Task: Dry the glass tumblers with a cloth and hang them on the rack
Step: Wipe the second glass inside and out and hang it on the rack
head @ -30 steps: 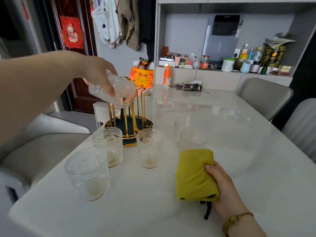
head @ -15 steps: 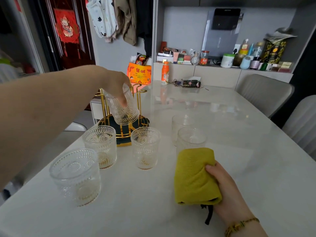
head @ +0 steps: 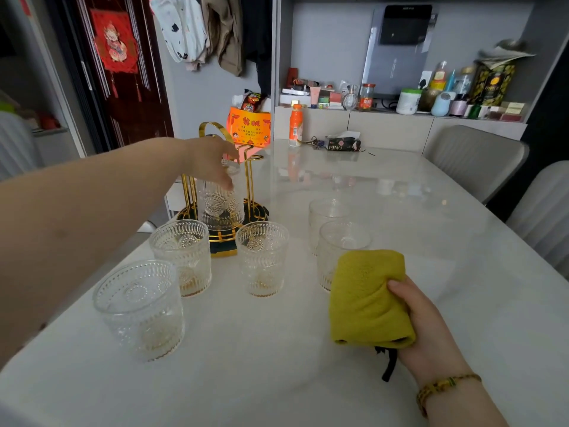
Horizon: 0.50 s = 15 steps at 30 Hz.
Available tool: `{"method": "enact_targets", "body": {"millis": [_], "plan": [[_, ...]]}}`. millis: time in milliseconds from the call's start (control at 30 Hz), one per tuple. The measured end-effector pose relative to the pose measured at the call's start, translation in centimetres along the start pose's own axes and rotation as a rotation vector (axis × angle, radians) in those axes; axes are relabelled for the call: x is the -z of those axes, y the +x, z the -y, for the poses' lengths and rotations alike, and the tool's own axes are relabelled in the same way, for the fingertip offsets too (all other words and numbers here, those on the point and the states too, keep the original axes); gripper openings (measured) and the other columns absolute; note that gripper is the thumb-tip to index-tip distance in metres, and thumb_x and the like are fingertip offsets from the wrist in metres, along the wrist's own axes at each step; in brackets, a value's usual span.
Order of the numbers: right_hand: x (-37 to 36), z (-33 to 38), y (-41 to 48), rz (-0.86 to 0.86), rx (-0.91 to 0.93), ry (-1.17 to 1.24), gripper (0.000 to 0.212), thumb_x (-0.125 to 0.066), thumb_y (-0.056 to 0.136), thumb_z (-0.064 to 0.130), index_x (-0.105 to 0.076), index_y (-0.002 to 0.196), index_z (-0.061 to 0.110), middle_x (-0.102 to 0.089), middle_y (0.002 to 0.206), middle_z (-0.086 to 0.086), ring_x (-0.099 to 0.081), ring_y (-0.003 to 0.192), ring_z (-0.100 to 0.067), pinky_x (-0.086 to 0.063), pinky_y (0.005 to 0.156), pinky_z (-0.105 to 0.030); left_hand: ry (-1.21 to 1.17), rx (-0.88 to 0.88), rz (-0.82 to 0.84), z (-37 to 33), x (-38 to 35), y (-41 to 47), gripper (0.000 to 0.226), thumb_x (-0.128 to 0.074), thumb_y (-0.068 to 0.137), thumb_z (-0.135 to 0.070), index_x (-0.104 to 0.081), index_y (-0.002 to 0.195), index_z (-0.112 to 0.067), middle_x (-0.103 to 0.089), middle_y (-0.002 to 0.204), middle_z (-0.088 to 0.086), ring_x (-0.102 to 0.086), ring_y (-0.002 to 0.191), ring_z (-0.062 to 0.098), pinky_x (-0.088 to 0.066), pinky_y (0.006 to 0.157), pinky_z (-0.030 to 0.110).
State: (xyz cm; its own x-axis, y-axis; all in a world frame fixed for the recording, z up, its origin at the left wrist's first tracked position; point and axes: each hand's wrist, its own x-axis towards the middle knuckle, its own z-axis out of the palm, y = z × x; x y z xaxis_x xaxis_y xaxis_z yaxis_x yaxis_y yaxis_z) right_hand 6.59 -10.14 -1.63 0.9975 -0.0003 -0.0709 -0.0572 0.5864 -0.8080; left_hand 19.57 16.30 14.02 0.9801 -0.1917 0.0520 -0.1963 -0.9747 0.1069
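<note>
Gold wire rack (head: pixel 221 192) carries one inverted tumbler (head: pixel 220 206); left hand (head: pixel 212 163) rests fingers on its base, loosely curled. Right hand (head: pixel 428 331) grips folded yellow cloth (head: pixel 366 297) on white table (head: pixel 277 365).

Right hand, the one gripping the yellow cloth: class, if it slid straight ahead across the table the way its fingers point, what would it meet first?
Probably the plain tumbler just beyond the yellow cloth held by the right hand; the cloth's far edge already overlaps it in view, though depth is unclear.
</note>
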Motion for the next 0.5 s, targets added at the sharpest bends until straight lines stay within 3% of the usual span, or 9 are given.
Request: {"method": "enact_targets", "body": {"millis": [67, 100, 133, 167, 233, 300, 367, 500], "plan": [[-0.2, 0.1, -0.2, 0.027, 0.011, 0.006, 0.039, -0.078, 0.051, 0.029, -0.067, 0.086, 0.016, -0.074, 0.077, -0.005, -0.070, 0.066, -0.019, -0.056, 0.049, -0.032, -0.013, -0.014, -0.096, 0.3, -0.5, -0.3, 0.067, -0.067, 0.081, -0.023, -0.035, 0.139, -0.013, -0.030, 0.147, 0.013, -0.032, 0.133, 0.030, -0.029, 0.107, 0.037], [0.1, 0.1, 0.0, 0.014, 0.015, 0.003, 0.025, -0.069, 0.065, 0.024, -0.065, 0.088, 0.015, -0.074, 0.075, -0.004, -0.070, 0.065, -0.018, -0.056, 0.048, -0.031, -0.078, -0.031, -0.189, 0.2, -0.7, -0.8, 0.062, -0.066, 0.082, -0.023, -0.038, 0.137, -0.014, -0.032, 0.146, 0.012, -0.034, 0.131, 0.028, -0.030, 0.105, 0.034], [0.0, 0.2, -0.2, 0.003, 0.017, -0.007, 0.014, -0.056, 0.079, 0.016, -0.062, 0.091, 0.014, -0.073, 0.073, -0.003, -0.070, 0.064, -0.017, -0.056, 0.048, -0.031, -0.214, -0.056, -0.310, 0.0, -1.0, -1.5, 0.054, -0.064, 0.083, -0.021, -0.044, 0.133, -0.014, -0.037, 0.142, 0.009, -0.040, 0.126, 0.024, -0.032, 0.102, 0.027], [0.4, 0.1, 0.0, -0.003, 0.018, 0.012, 0.017, -0.045, 0.086, 0.011, -0.060, 0.092, 0.014, -0.073, 0.071, -0.002, -0.070, 0.063, -0.016, -0.056, 0.049, -0.030, -0.413, -0.058, -0.438, -0.5, -1.4, -2.5, 0.044, -0.062, 0.085, -0.017, -0.050, 0.127, -0.012, -0.047, 0.133, 0.005, -0.048, 0.115, 0.019, -0.034, 0.094, 0.017], [0.4, 0.2, 0.0, -0.002, 0.018, 0.003, 0.022, -0.038, 0.090, 0.009, -0.059, 0.093, 0.014, -0.073, 0.071, -0.001, -0.069, 0.062, -0.016, -0.057, 0.051, -0.031, -0.845, -0.043, -0.630, -2.2, -2.8, -5.1, 0.027, -0.057, 0.088, -0.009, -0.058, 0.114, -0.005, -0.059, 0.100, -0.006, -0.055, 0.085, 0.003, -0.041, 0.075, 0.007], [0.3, 0.2, -0.2, -0.005, 0.012, 0.007, 0.022, -0.039, 0.090, 0.010, -0.060, 0.093, 0.015, -0.073, 0.072, -0.001, -0.070, 0.063, -0.016, -0.058, 0.053, -0.032, -1.091, -0.009, -0.707, -4.2, -5.7, -7.8, 0.020, -0.056, 0.087, -0.004, -0.058, 0.107, -0.003, -0.055, 0.084, -0.011, -0.053, 0.073, -0.007, -0.042, 0.072, 0.006], [0.3, 0.3, -0.3, -0.016, 0.009, 0.004, 0.022, -0.039, 0.090, 0.011, -0.060, 0.094, 0.015, -0.073, 0.074, -0.001, -0.070, 0.065, -0.016, -0.057, 0.055, -0.034, -1.221, 0.052, -0.715, -6.0, -9.5, -9.9, 0.027, -0.059, 0.084, -0.002, -0.055, 0.110, -0.008, -0.055, 0.088, -0.009, -0.054, 0.078, -0.008, -0.043, 0.081, 0.011], [0.2, 0.3, -0.6, -0.020, 0.025, -0.006, 0.022, -0.040, 0.090, 0.011, -0.061, 0.095, 0.015, -0.073, 0.078, -0.003, -0.070, 0.068, -0.017, -0.058, 0.057, -0.033, -1.254, 0.295, -0.632, -8.2, -15.3, -11.6, 0.070, -0.068, 0.079, -0.010, -0.030, 0.138, -0.011, -0.042, 0.133, 0.005, -0.041, 0.123, 0.016, -0.031, 0.099, 0.023]]}}
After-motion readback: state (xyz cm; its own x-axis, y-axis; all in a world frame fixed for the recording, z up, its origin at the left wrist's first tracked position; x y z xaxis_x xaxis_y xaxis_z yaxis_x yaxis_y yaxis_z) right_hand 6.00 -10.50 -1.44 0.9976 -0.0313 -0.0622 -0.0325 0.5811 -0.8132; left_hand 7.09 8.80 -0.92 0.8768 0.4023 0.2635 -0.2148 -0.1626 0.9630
